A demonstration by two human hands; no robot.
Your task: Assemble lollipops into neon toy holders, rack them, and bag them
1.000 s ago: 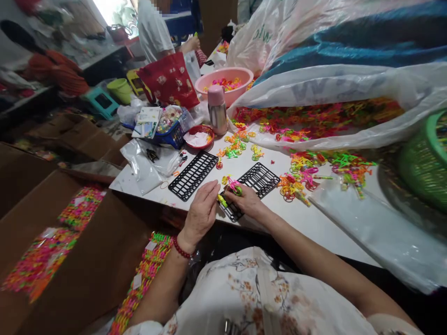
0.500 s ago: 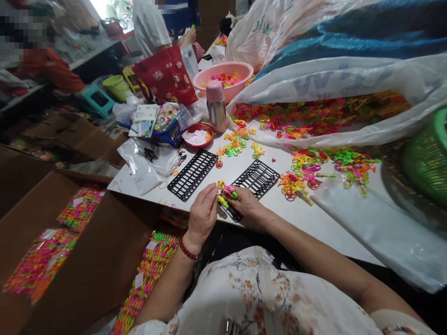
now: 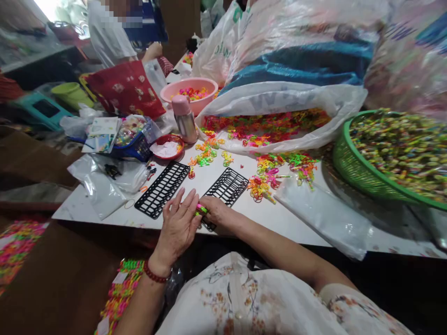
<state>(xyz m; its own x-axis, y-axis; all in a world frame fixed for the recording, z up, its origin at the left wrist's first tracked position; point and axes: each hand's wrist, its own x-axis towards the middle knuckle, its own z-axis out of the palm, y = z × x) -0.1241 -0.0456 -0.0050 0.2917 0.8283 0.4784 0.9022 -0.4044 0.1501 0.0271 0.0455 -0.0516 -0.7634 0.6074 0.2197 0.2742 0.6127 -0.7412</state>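
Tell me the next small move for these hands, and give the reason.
Probably bring the left hand's thumb and fingertips in to steady the small pink-and-green piece. The right hand appears to grip it right beside the left, whose fingers are stretched out and spread; whether the left already touches it, I can't tell.

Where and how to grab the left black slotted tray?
Probably pinch the near short rim of the black slotted tray, coming from the front edge of the white table. It lies flat and thin, so little stands up to grip, but that end sits close to the edge and shows uncovered. The left hand overlaps its right side in view.
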